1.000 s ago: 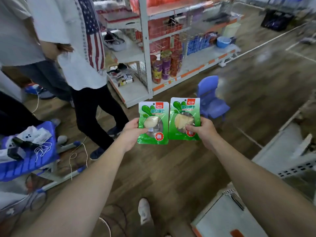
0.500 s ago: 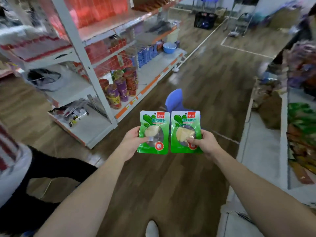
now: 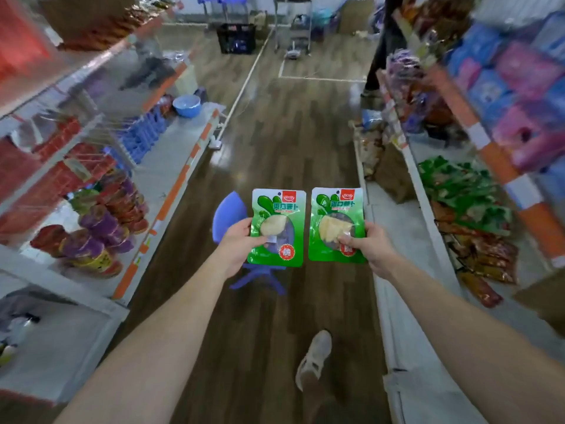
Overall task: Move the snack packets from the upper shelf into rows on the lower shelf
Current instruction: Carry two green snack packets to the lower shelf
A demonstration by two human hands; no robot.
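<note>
I hold two green snack packets upright, side by side, over the aisle floor. My left hand (image 3: pixel 237 244) pinches the left packet (image 3: pixel 279 215) at its lower left edge. My right hand (image 3: pixel 371 244) pinches the right packet (image 3: pixel 336 209) at its lower right. Each packet has a clear window with pale contents and a red logo. On the right stands a shelf unit: a pile of green packets (image 3: pixel 461 191) and orange-brown ones (image 3: pixel 480 255) lies on a middle shelf, and a bare white lower shelf (image 3: pixel 406 237) runs below it.
A blue plastic chair (image 3: pixel 229 218) stands on the wooden floor just behind the packets. On the left is a shelf unit (image 3: pixel 171 166) with stacked cup tubs (image 3: pixel 101 228) and a blue bowl (image 3: pixel 186 105). My shoe (image 3: pixel 315 356) is below. A black crate (image 3: pixel 237 38) sits far down the aisle.
The view has swung right, from two standing people and the left shelves to straight down the aisle, bringing the right shelf unit into view. Both hands keep the same grip on the packets.
</note>
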